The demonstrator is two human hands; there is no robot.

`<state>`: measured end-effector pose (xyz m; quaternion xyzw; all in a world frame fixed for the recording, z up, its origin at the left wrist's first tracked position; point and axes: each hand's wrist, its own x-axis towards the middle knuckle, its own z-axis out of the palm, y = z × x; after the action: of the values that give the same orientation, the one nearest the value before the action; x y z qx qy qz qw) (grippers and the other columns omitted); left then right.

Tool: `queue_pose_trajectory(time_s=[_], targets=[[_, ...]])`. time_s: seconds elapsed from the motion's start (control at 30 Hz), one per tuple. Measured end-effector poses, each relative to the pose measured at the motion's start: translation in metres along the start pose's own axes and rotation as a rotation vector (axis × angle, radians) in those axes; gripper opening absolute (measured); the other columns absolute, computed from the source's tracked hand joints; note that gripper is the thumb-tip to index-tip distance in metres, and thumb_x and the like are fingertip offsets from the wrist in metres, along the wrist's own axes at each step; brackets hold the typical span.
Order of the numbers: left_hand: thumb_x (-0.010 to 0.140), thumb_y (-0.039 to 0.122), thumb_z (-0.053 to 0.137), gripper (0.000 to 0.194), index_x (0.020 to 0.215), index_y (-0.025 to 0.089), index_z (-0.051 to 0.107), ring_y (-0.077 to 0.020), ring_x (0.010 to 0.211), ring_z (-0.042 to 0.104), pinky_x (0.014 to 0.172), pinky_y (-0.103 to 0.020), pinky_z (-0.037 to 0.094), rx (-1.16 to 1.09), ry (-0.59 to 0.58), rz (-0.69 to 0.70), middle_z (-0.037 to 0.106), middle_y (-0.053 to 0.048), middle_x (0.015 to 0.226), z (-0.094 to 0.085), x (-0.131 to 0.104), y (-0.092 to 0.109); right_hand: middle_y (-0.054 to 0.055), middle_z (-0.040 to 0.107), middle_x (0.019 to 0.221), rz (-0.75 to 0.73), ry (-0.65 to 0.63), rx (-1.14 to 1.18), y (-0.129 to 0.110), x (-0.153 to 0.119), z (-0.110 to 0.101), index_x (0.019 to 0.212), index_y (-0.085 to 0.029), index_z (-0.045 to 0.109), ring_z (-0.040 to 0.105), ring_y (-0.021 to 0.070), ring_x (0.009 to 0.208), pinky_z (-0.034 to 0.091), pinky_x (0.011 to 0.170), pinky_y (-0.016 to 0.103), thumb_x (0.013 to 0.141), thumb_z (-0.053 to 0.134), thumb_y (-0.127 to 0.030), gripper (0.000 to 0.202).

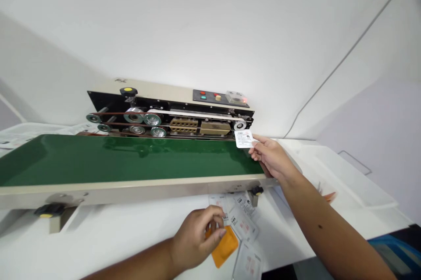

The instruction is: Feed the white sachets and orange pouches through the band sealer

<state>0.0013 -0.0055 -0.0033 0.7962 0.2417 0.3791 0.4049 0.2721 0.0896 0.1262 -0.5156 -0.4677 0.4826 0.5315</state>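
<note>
My right hand [269,155] pinches a small white printed packet [244,139] by its right side, at the right end of the sealing machine [171,115], just below the end roller. Low in the middle, my left hand [202,236] has its fingers curled over an orange packet [225,247]; the thumb lies on or just above it, and whether it grips the packet is unclear. Several white printed packets [245,225] lie scattered on the white table beside and under the orange one.
A green conveyor belt [131,161] runs along the machine's front, with black knobs [49,210] below its edge. At the right stands a white tray [348,175] with orange pieces inside. More printed packets [19,135] lie at the far left. A cable [329,78] runs along the wall.
</note>
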Motion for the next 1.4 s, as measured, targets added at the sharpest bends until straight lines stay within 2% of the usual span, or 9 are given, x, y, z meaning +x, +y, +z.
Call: queue_pose_trajectory(time_s=[0.13,0.23,0.37,0.5,0.63,0.83,1.0,1.2,1.4], targets=[[0.092,0.025,0.056,0.007,0.096,0.020,0.059,-0.0164,0.071,0.063,0.065,-0.026,0.050,0.082,0.003,-0.015,0.070,-0.003,0.083,-0.002,0.003,0.006,0.007,0.072,0.082,-0.046,0.003,-0.166,0.003,0.003,0.000,0.134,-0.013,0.061,0.060,0.0101,0.057,0.051,0.050,0.019,0.084,0.071,-0.032,0.055],[0.090,0.023,0.058,0.009,0.097,0.021,0.063,-0.0212,0.087,0.065,0.077,-0.032,0.054,0.197,0.006,-0.006,0.071,-0.005,0.092,-0.003,0.007,0.008,0.006,0.072,0.091,-0.219,0.143,-0.370,0.007,-0.007,0.001,0.131,-0.017,0.064,0.062,0.0129,0.065,0.051,0.052,0.022,0.086,0.070,-0.039,0.051],[0.083,0.028,0.072,0.046,0.128,0.024,0.063,-0.0334,0.130,0.053,0.108,-0.052,0.044,0.355,-0.128,-0.068,0.063,-0.011,0.136,-0.001,0.005,0.001,0.005,0.068,0.084,-0.581,0.329,-0.470,0.023,-0.046,0.007,0.110,-0.020,0.073,0.063,0.0174,0.073,0.052,0.062,0.028,0.093,0.062,-0.032,0.024],[0.078,0.032,0.078,0.069,0.143,0.029,0.054,-0.0411,0.146,0.035,0.118,-0.065,0.028,0.484,-0.253,-0.138,0.043,-0.011,0.158,0.000,0.001,-0.010,0.005,0.068,0.076,-0.922,0.103,-0.602,0.054,-0.083,0.020,0.107,-0.021,0.072,0.062,0.0180,0.065,0.050,0.058,0.030,0.090,0.056,-0.012,0.024],[0.082,0.027,0.076,0.065,0.143,0.031,0.054,-0.0362,0.136,0.049,0.119,-0.064,0.028,0.486,-0.240,-0.131,0.057,-0.009,0.147,0.001,0.002,-0.013,0.004,0.069,0.075,-1.119,-0.160,-0.679,0.082,-0.091,0.037,0.115,-0.019,0.067,0.061,0.0182,0.061,0.048,0.056,0.031,0.085,0.054,-0.009,0.034],[0.086,0.031,0.074,0.055,0.138,0.028,0.059,-0.0351,0.130,0.054,0.111,-0.057,0.044,0.488,-0.162,-0.103,0.061,-0.010,0.142,0.001,0.007,-0.012,0.002,0.065,0.069,-1.049,-0.275,-0.588,0.102,-0.086,0.048,0.113,-0.019,0.065,0.058,0.0159,0.056,0.047,0.055,0.029,0.087,0.050,-0.010,0.032],[0.100,0.022,0.051,0.025,0.112,0.025,0.073,-0.0255,0.107,0.067,0.094,-0.041,0.055,0.466,-0.062,0.073,0.076,-0.006,0.108,-0.008,0.013,-0.004,0.003,0.067,0.074,-1.020,-0.410,-0.559,0.108,-0.088,0.049,0.117,-0.019,0.064,0.060,0.0175,0.061,0.050,0.059,0.031,0.088,0.050,-0.015,0.032],[0.102,0.019,0.047,0.024,0.106,0.023,0.071,-0.0182,0.078,0.062,0.072,-0.028,0.053,0.351,0.143,0.127,0.071,-0.005,0.089,-0.021,0.010,0.007,0.009,0.073,0.096,-0.999,-0.468,-0.681,0.100,-0.082,0.055,0.131,-0.017,0.058,0.065,0.0215,0.076,0.055,0.071,0.036,0.095,0.058,-0.049,0.048],[0.099,0.021,0.052,0.019,0.110,0.023,0.066,-0.0188,0.078,0.066,0.072,-0.027,0.055,0.286,0.167,-0.010,0.071,-0.005,0.088,-0.017,0.001,0.004,0.003,0.074,0.085,-0.893,-0.390,-0.640,0.107,-0.083,0.053,0.119,-0.021,0.062,0.065,0.0157,0.069,0.054,0.068,0.027,0.100,0.056,-0.033,0.024]])
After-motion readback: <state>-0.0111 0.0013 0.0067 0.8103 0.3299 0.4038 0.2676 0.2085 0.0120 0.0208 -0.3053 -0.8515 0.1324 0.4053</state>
